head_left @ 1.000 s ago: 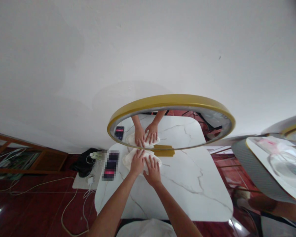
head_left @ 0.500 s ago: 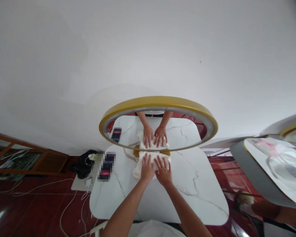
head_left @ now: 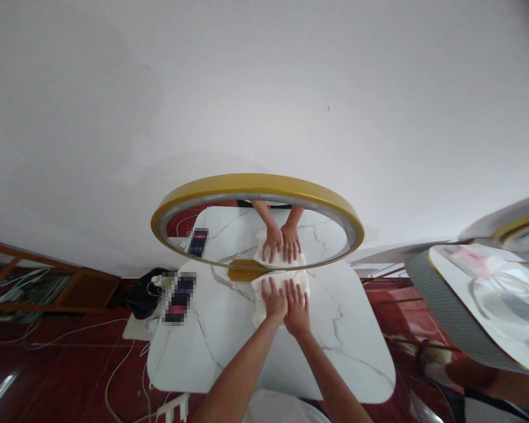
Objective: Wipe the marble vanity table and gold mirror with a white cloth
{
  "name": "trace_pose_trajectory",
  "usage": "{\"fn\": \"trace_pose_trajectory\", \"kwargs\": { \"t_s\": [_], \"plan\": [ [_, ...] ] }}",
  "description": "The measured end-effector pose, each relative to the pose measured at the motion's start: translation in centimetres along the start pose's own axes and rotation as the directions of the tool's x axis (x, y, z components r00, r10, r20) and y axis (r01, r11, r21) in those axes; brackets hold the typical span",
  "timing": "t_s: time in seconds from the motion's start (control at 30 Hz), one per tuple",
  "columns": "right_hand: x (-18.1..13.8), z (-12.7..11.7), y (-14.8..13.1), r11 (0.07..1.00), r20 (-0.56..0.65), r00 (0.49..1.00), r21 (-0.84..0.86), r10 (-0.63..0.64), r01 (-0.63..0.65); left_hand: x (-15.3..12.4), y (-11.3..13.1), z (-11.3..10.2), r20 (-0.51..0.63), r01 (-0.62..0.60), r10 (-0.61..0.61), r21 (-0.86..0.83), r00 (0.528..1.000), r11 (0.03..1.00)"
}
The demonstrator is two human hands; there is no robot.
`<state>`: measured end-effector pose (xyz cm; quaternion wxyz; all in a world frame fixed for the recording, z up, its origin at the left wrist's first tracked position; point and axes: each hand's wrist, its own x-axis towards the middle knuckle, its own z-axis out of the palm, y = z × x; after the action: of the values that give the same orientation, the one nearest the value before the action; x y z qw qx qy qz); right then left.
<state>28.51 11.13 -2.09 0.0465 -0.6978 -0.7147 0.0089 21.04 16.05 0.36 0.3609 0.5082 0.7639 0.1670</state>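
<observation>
Both of my hands press flat on a crumpled white cloth (head_left: 264, 283) that lies on a white marble table (head_left: 255, 346), close to the base of a round gold-framed mirror (head_left: 255, 187). My left hand (head_left: 274, 300) rests on the cloth with fingers stretched out. My right hand (head_left: 297, 304) lies beside it, touching it, fingers spread. The mirror reflects both hands and the cloth.
A phone (head_left: 179, 291) lies at the table's far left edge. The mirror's gold base (head_left: 242, 271) stands left of the cloth. On the dark red floor to the left are a black bag (head_left: 143, 296), cables and chargers. A second mirror and table (head_left: 480, 276) stand at right.
Both hands have slid the cloth to the right along the table in front of the mirror. The view has shifted, so the mirror and table now sit further left.
</observation>
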Motion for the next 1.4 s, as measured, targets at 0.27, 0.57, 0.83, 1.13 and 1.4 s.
{"fn": "trace_pose_trajectory", "kwargs": {
  "t_s": [0.27,0.57,0.83,1.13,1.4],
  "plan": [
    [4.1,0.0,1.8,0.998,0.007,0.999,-0.039,-0.052,0.052,0.1,1.5,1.3,-0.070,0.158,-0.158,-0.003,0.985,0.987],
    [4.2,0.0,2.7,0.995,0.010,0.996,-0.025,-0.094,0.094,-0.3,1.5,1.9,-0.057,0.164,-0.163,0.002,0.985,0.987],
    [2.0,-0.5,2.4,0.997,0.000,0.997,0.022,-0.078,0.078,-1.1,-0.2,1.3,0.034,0.070,-0.072,0.051,0.997,0.996],
    [-0.9,1.2,1.5,0.995,0.071,0.997,0.100,-0.014,0.007,-1.8,-3.8,-2.1,0.178,-0.101,0.116,-0.094,0.977,0.990],
    [-4.1,1.5,-1.1,0.976,0.085,0.992,0.205,-0.089,0.070,-2.7,-6.2,-4.0,0.256,0.053,0.060,-0.410,0.965,0.910]
  ]
}}
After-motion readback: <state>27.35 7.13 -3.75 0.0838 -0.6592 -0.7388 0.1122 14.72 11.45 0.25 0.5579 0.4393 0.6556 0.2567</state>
